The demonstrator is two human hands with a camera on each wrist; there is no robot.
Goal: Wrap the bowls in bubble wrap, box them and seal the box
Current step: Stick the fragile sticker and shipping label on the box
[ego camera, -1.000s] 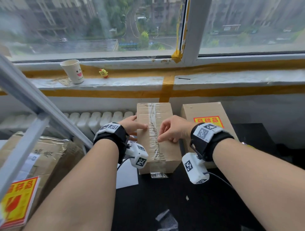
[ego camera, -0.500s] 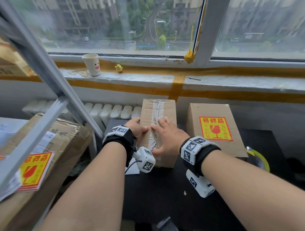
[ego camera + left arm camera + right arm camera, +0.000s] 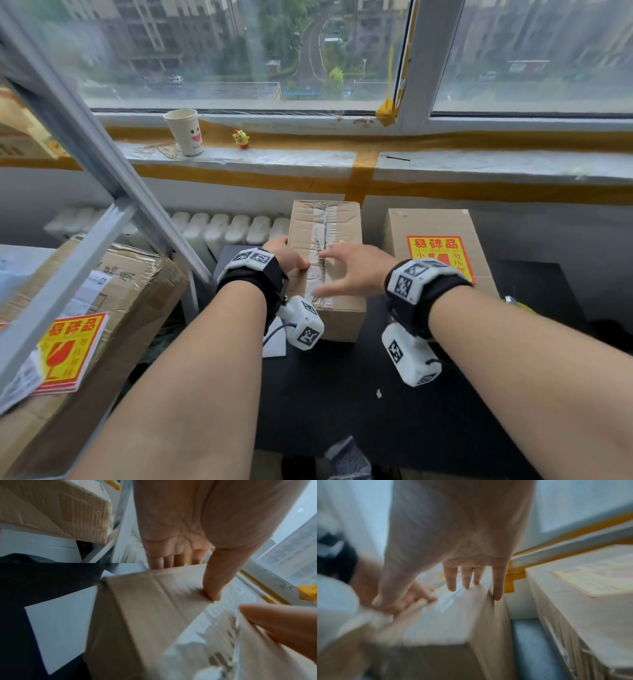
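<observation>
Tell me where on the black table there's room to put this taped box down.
Bare black table lies in front of the taped box, between the forearms. Beyond the labelled box, on the right, the table also looks bare. The gap between the boxes is narrow; the left is crowded by the big carton.

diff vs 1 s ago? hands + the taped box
The right hand uncurled: a second ago its bent fingers pressed the tape; now they lie spread and flat across the top of the box, little finger over the right edge. The left hand kept its grip on the box's left edge, thumb on top. Box stayed put, flaps closed.
</observation>
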